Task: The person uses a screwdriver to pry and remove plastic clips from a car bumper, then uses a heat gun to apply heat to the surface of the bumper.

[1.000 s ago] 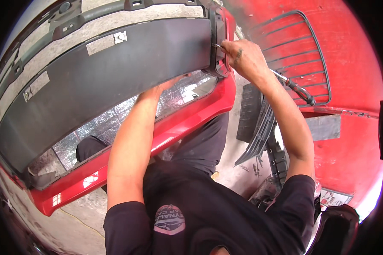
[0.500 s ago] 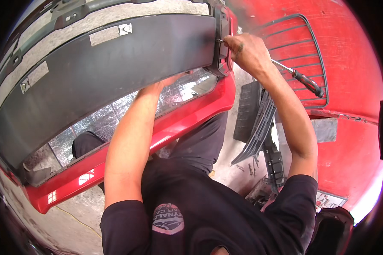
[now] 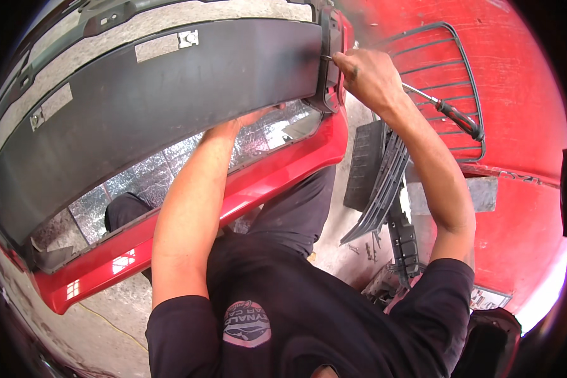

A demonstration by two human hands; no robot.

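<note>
A long screwdriver [image 3: 461,120] with a black and red handle runs through my right hand [image 3: 370,74], which is closed around its metal shaft. Its handle sticks out behind the hand, and the thin tip meets the end of a wide dark grey plastic panel [image 3: 170,94], beside a black end bracket [image 3: 331,63]. My left hand [image 3: 253,118] reaches under the panel's lower edge; its fingers are mostly hidden there. Panel and bracket sit in a red car bumper [image 3: 258,189], which lies across my legs.
A black slatted grille [image 3: 390,173] and other dark plastic parts [image 3: 402,242] lie on the floor to the right. Behind them stands a large red body panel [image 3: 516,82] with a black wire-like frame [image 3: 469,69] against it. A yellow cord [image 3: 110,322] crosses the floor at lower left.
The screwdriver's handle has swung slightly right and up, and my right hand has shifted a little with it. My left hand stays under the panel.
</note>
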